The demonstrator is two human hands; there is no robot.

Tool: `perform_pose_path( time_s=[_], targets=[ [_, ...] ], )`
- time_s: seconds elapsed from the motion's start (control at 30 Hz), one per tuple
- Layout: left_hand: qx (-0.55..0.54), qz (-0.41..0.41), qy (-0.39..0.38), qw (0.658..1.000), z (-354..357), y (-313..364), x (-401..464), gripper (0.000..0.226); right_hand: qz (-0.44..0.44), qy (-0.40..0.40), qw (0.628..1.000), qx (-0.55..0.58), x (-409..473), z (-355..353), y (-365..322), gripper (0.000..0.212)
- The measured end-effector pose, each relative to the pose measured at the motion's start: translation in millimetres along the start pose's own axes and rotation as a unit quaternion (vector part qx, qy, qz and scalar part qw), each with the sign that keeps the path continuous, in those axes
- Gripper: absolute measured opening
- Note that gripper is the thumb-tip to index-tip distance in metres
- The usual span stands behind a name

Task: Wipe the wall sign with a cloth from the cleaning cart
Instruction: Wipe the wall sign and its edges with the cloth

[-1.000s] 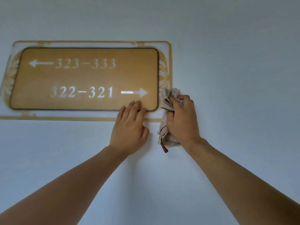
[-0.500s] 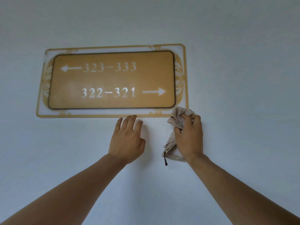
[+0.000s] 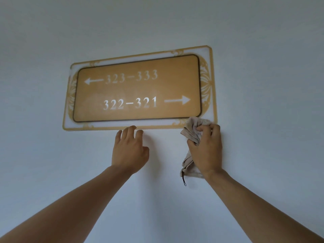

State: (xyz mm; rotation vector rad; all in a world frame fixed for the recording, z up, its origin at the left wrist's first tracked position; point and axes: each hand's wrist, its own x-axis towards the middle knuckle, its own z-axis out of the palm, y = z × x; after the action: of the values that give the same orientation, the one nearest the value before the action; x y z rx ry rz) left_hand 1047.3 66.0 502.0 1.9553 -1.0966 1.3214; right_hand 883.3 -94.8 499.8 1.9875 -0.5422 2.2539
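Observation:
A gold wall sign point(image 3: 138, 88) with white room numbers and arrows hangs on the pale wall, slightly tilted in the view. My right hand point(image 3: 206, 151) is closed around a bunched beige cloth point(image 3: 192, 130), whose top presses on the sign's lower right corner; its tail with a dark loop hangs below my palm. My left hand point(image 3: 129, 149) lies flat on the wall just under the sign's bottom edge, fingers apart, fingertips touching the gold border.
Plain pale wall point(image 3: 263, 85) surrounds the sign on all sides. The cleaning cart is out of view.
Both hands have slid down from the sign's lower part to its bottom edge. The view has shifted, so the whole sign now shows, further right and higher.

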Motion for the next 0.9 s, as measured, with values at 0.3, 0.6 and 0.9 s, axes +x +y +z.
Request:
perform_pose_path(
  time_s=[0.3,0.6,0.9],
  targets=[
    [0.015,-0.017,-0.034,0.999,8.6,1.1,-8.1,0.056,-0.092,-0.094,0.991,-0.004,-7.2,45.0,-42.7,0.043],
    [0.026,-0.051,-0.018,0.998,15.3,-66.6,-3.8,0.056,-0.145,-0.181,0.972,0.022,-17.2,98.4,-105.2,0.047],
    [0.047,-0.076,-0.021,0.996,17.4,-213.1,-1.1,0.055,-0.166,-0.201,0.965,0.024,-42.1,195.2,-213.4,0.043]
  ],
)
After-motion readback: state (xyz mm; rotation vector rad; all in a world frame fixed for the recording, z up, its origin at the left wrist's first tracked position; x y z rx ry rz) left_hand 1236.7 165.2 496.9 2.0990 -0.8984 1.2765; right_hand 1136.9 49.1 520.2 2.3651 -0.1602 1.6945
